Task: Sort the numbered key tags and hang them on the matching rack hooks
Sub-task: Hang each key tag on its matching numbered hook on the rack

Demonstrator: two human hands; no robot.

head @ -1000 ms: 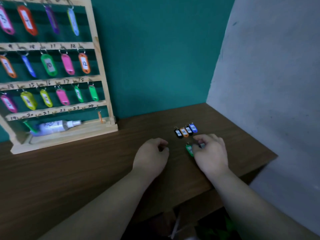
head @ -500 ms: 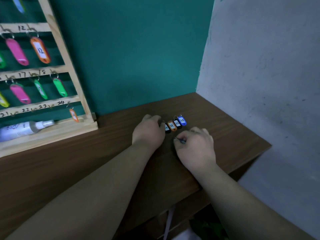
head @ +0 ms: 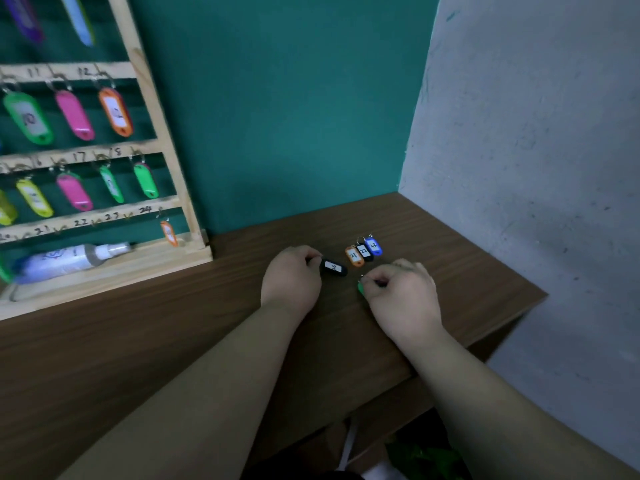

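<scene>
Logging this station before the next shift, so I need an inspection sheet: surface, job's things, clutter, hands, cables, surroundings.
Surface: brown wooden table.
Job's things: wooden rack carrying hung tags; orange tag, black tag 22 and blue tag side by side on the table.
Clutter: white tube lying on the rack's base.
Hands: left hand pinches a second black tag; right hand pinches a green tag, mostly hidden.
Cables: nothing seen.
Surroundings: teal wall behind, grey wall at right.

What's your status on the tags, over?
Left hand pinches black tag. Right hand pinches green tag. Tag 21, tag 22, tag 23 lie on table. Nothing obstructing.
</scene>
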